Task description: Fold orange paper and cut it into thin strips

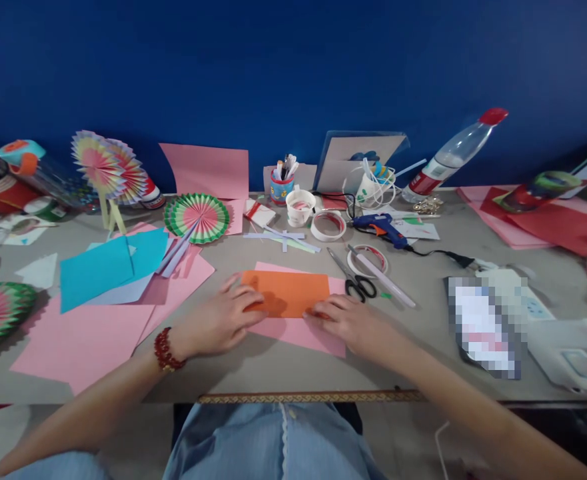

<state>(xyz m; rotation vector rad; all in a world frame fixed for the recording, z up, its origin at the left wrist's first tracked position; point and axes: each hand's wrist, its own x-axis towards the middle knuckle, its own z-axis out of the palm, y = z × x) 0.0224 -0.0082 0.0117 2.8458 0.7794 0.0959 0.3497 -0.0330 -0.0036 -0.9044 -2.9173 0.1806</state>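
Observation:
An orange sheet of paper (288,293) lies across a pink sheet (303,337) in front of me. My left hand (228,313) is at its left end, fingers curled around that edge. At the lower right corner, my right hand (346,323) grips the same orange paper, thumb and fingers close together. Scissors (356,283) with black handles lie just beyond my right hand, beside a roll of tape (373,259) and a pale glue stick (383,277).
Pink sheets (88,340) and blue paper (98,267) lie to the left, near a pleated paper rosette (198,219). A blue glue gun (382,229), another tape roll (328,227), and a pen cup (282,187) stand behind. A phone (483,327) lies right.

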